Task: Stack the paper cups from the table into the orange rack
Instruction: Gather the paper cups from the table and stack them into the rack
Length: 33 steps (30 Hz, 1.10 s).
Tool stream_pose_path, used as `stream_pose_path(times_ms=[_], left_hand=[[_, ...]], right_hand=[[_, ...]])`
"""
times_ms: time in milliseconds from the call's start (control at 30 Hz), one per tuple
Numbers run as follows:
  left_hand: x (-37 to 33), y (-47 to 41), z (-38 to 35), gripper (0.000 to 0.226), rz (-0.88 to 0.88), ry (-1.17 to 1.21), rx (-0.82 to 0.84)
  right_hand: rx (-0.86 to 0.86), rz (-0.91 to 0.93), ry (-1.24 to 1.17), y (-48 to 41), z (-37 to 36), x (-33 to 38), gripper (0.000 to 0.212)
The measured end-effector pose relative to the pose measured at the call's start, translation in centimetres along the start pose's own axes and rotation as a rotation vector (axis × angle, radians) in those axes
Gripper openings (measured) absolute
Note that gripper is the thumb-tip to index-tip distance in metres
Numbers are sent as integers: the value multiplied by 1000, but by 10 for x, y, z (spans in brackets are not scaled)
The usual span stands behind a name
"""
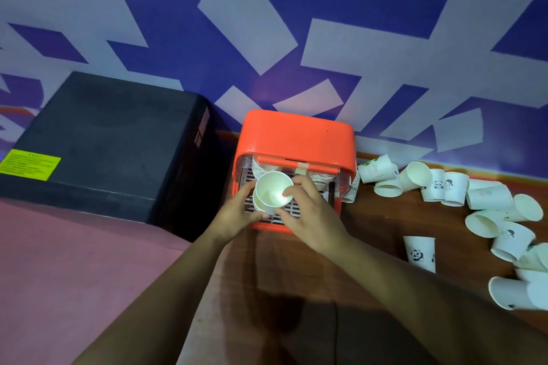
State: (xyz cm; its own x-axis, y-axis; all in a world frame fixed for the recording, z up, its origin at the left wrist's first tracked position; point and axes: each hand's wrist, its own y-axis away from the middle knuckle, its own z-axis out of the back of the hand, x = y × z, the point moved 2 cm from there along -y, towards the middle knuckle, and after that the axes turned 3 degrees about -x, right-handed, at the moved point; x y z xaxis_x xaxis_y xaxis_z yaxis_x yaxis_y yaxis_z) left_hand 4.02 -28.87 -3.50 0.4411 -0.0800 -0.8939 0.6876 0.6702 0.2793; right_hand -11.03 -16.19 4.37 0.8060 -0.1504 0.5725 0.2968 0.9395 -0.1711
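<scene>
Top cup [271, 190]: mouth up, tilted toward the viewer, partly nested in the lower cup [261, 206]
Right hand [310, 216]: thumb and fingers pinch the top cup's rim
Left hand [237, 213]: fingers curled round the lower cup
Rack [296, 136]: orange, open front just behind the held pair
Key relation: the pair's long axis stands near upright — the rack lies forward of both hands, about equally near each
Loose cups [450, 190]: scattered on the table [370, 231], right of the rack — nearer the right hand
</scene>
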Motion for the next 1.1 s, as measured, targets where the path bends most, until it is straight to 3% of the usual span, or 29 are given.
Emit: stream_pose_path(times_ms=[267,533,700,800,933,1100], left_hand=[[3,-3,-1,79,11,11,9],[4,-3,-2,76,-28,-19,-2],[1,-3,-1,71,-31,0,10],[2,-3,-2,68,-33,23,14],[10,-5,-2,77,-10,33,44],[15,-10,1,80,-8,-41,104]], right_hand=[[14,30,223,-4,-3,3,26],[76,-60,185,-1,-15,-5,27],[218,-109,262,-3,-28,-5,34],[257,-144,176,-6,-36,-10,42],[257,-182,56,-12,-41,-21,28],[273,-260,0,-14,-41,-27,46]])
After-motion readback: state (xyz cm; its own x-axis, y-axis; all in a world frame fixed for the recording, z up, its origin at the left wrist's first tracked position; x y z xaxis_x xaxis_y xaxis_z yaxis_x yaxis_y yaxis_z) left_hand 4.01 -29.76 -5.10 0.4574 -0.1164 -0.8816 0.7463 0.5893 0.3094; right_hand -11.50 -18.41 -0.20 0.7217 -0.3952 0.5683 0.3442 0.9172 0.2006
